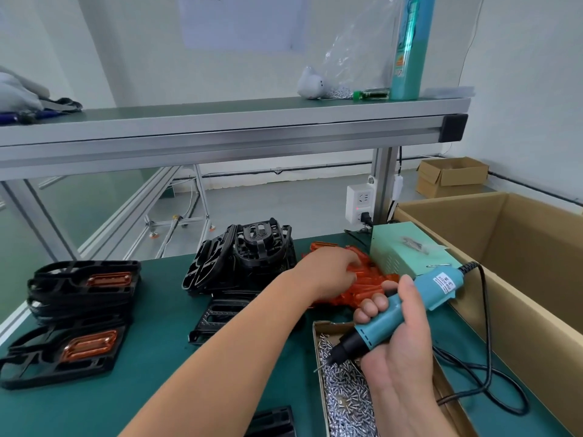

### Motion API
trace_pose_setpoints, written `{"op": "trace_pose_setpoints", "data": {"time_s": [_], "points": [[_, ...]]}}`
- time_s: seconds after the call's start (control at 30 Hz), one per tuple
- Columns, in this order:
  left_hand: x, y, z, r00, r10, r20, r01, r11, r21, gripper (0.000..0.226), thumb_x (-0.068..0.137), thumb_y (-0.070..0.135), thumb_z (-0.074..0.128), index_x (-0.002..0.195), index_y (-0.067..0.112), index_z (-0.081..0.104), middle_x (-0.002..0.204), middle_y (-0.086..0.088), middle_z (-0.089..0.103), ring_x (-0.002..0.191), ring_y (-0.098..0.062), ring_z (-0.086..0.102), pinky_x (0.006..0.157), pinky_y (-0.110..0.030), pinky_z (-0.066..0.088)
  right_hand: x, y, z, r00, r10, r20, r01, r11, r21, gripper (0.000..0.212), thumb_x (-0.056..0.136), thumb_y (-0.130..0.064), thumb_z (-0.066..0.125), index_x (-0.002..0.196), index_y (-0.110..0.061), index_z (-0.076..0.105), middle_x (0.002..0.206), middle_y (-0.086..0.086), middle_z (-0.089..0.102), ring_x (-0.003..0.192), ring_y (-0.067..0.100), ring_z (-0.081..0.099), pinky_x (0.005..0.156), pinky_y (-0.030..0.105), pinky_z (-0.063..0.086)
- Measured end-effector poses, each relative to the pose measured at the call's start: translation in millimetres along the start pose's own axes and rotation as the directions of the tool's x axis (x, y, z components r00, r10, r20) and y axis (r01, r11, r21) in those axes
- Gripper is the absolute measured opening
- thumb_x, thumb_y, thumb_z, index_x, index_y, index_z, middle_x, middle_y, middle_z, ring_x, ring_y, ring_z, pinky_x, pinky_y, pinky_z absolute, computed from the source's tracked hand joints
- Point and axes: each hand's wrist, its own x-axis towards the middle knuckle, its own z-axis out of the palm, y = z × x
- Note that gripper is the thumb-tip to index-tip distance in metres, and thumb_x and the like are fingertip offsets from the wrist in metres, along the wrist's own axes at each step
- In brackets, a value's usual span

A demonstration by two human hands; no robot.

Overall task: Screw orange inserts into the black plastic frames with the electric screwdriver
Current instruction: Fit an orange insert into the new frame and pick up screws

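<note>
My right hand (397,351) grips the blue electric screwdriver (407,310), its black tip with a screw on it pointing down-left over the box of screws (344,395). My left hand (331,272) reaches across onto the heap of orange inserts (366,288), fingers curled into the pile; whether it holds one is hidden. A black frame (220,316) lies flat under my left forearm. Behind it stands a pile of bare black frames (239,257). At the left, stacked black frames with orange inserts fitted (82,310) lie on the green mat.
A green power supply box (407,253) sits behind the inserts, its black cable (485,342) looping at the right. A large open cardboard carton (517,266) borders the right edge. An aluminium shelf (220,130) spans overhead. Another black part (274,421) lies at the near edge.
</note>
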Motion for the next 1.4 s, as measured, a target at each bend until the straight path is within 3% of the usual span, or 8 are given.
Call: {"op": "trace_pose_setpoints", "data": {"time_s": [0.17,0.43,0.57,0.7,0.83,1.0,1.27,1.4], "points": [[-17,0,1,0.999,-0.05,-0.021,0.049,0.998,-0.042,0.035,0.104,0.024,0.057,0.137,0.018,0.067,0.137,-0.005,0.068,0.127,-0.025,0.059,0.104,-0.034,0.044,0,1,-1,1.0,-0.017,0.01,0.017,1.0,-0.006,0.026,0.102,-0.038,0.066,0.09,-0.015,0.06,0.066,-0.001,0.047,0.055,0.011,0.048,0.049,0.023,0.044],[-61,3,-20,0.953,-0.189,-0.237,0.143,0.97,-0.198,0.028,0.111,0.026,0.045,0.126,0.023,0.068,0.116,0.001,0.073,0.108,-0.02,0.065,0.098,-0.04,0.051,-3,0,-4,0.998,-0.033,0.049,0.033,0.999,-0.011,0.025,0.101,-0.039,0.069,0.095,-0.016,0.06,0.07,-0.002,0.048,0.059,0.011,0.049,0.053,0.023,0.047],[-107,-5,-25,0.918,-0.263,-0.297,0.18,0.943,-0.278,0.026,0.11,0.029,0.046,0.124,0.031,0.069,0.101,0.012,0.072,0.089,-0.008,0.063,0.082,-0.033,0.054,-4,0,-3,0.998,-0.021,0.06,0.021,1.0,0.005,0.024,0.1,-0.038,0.07,0.093,-0.017,0.062,0.069,-0.003,0.048,0.058,0.01,0.049,0.053,0.023,0.047],[-163,-15,-21,0.91,-0.324,-0.259,0.185,0.875,-0.447,0.024,0.108,0.031,0.05,0.111,0.043,0.07,0.069,0.02,0.065,0.064,0.003,0.059,0.057,-0.022,0.045,-5,2,-3,0.997,-0.018,0.075,0.018,1.0,0.002,0.024,0.1,-0.037,0.07,0.091,-0.017,0.061,0.069,-0.003,0.048,0.059,0.011,0.048,0.053,0.023,0.046],[-219,-19,-18,0.943,-0.308,-0.127,0.191,0.812,-0.552,0.032,0.102,0.033,0.047,0.111,0.053,0.071,0.081,0.01,0.072,0.066,-0.005,0.064,0.065,-0.037,0.06,-6,1,-2,0.995,-0.014,0.1,0.014,1.0,-0.005,0.025,0.1,-0.038,0.07,0.092,-0.015,0.061,0.071,-0.002,0.048,0.06,0.011,0.048,0.055,0.023,0.047],[-264,-26,-15,0.968,-0.252,-0.012,0.191,0.763,-0.618,0.043,0.098,0.027,0.049,0.121,0.056,0.071,0.106,0.018,0.074,0.075,-0.004,0.067,0.069,-0.023,0.058,-11,3,0,0.992,-0.003,0.13,0.007,1.0,-0.027,0.026,0.103,-0.038,0.067,0.093,-0.015,0.06,0.071,-0.002,0.047,0.06,0.011,0.047,0.057,0.023,0.046],[-283,-43,1,0.951,-0.303,-0.067,0.197,0.757,-0.623,0.027,0.093,0.039,0.064,0.115,0.053,0.072,0.105,0.02,0.076,0.094,0.0,0.071,0.082,-0.019,0.053,-18,5,3,0.983,-0.02,0.182,0.035,0.997,-0.075,0.026,0.104,-0.038,0.064,0.093,-0.016,0.06,0.072,-0.002,0.046,0.062,0.012,0.046,0.059,0.024,0.045],[-283,-44,3,0.949,-0.301,-0.09,0.179,0.754,-0.632,0.024,0.091,0.044,0.062,0.11,0.053,0.075,0.101,0.023,0.076,0.085,0.0,0.07,0.072,-0.012,0.05,-19,6,5,0.981,-0.022,0.194,0.04,0.995,-0.088,0.025,0.105,-0.037,0.063,0.093,-0.015,0.059,0.071,-0.002,0.045,0.061,0.012,0.045,0.059,0.023,0.044]]}}
